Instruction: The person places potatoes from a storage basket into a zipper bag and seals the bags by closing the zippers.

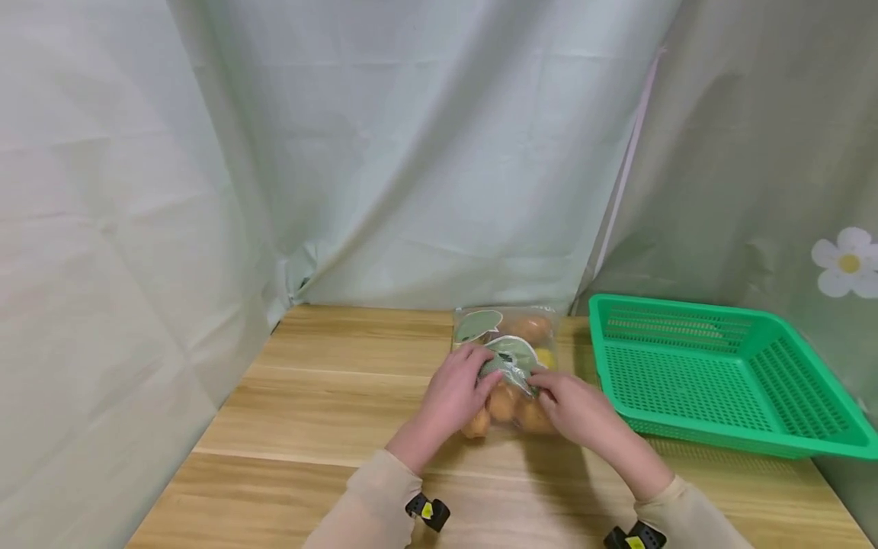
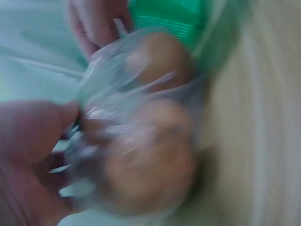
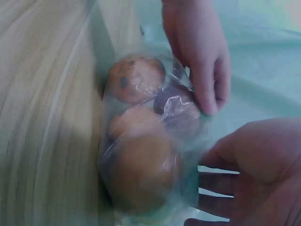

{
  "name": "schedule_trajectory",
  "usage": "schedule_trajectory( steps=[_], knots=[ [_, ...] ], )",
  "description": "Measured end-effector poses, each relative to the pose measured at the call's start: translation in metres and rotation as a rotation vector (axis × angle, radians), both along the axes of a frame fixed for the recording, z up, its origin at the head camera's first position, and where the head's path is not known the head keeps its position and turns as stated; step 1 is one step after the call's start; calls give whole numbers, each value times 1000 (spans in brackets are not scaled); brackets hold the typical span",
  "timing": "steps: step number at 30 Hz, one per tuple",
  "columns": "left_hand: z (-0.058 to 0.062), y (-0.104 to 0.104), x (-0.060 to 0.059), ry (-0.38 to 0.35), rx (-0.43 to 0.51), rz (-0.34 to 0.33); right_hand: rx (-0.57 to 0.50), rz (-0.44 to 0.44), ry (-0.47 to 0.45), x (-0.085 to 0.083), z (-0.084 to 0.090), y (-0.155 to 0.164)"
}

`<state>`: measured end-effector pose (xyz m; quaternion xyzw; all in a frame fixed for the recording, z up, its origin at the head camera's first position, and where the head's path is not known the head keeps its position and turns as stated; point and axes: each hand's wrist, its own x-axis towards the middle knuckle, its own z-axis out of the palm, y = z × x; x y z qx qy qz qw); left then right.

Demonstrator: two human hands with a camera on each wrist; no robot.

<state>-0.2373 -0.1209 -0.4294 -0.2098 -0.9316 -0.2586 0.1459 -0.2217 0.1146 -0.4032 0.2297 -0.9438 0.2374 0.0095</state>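
Note:
A clear plastic bag [image 1: 507,352] with green speech-bubble prints lies on the wooden table. Several round, orange-brown items [image 1: 504,404] and something yellow [image 1: 545,357] show through it; their kind is unclear. My left hand [image 1: 456,385] holds the bag's left side, its thumb and fingers bent over the film. On the opposite side my right hand [image 1: 576,404] pinches the plastic near the middle. Crumpled film stretches between the two hands. In the right wrist view, dark spots mark one round item [image 3: 136,80]. The left wrist view is blurred.
To the right, a green perforated plastic basket [image 1: 693,437] stands on the table [image 1: 329,412]. Pale curtains [image 1: 439,152] hang behind the table and along its left side. A white flower print [image 1: 849,261] marks the right-hand cloth.

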Motion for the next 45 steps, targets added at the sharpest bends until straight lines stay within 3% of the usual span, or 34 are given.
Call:
schedule_trajectory(
  steps=[3,10,15,17,20,25,30,34,37,40,45],
  knots=[
    [4,-6,3,-83,16,-42,-28,-50,-6,-3,-4,-2],
    [-13,1,-4,-19,-54,31,-58,-2,71,-15,-18,-10],
    [-3,1,4,-125,18,-56,-15,81,27,-7,-17,-3],
    [-1,0,7,-144,35,-56,-3,114,-5,-1,-15,2],
    [-6,2,7,-154,23,-25,-5,133,-13,4,-13,7],
    [-13,2,0,-159,14,83,-52,49,53,-5,-8,1],
    [-16,3,-10,-46,40,201,-83,-11,113,-21,-8,-8],
    [-17,3,-7,-1,19,159,-23,59,59,-20,-11,-6],
    [-12,0,-2,14,-49,110,2,117,-20,-13,-9,2],
    [-7,-1,0,4,-106,98,3,145,-36,-6,-4,7],
    [-10,-2,3,-50,-123,46,-1,105,-24,-3,-4,5]
  ],
)
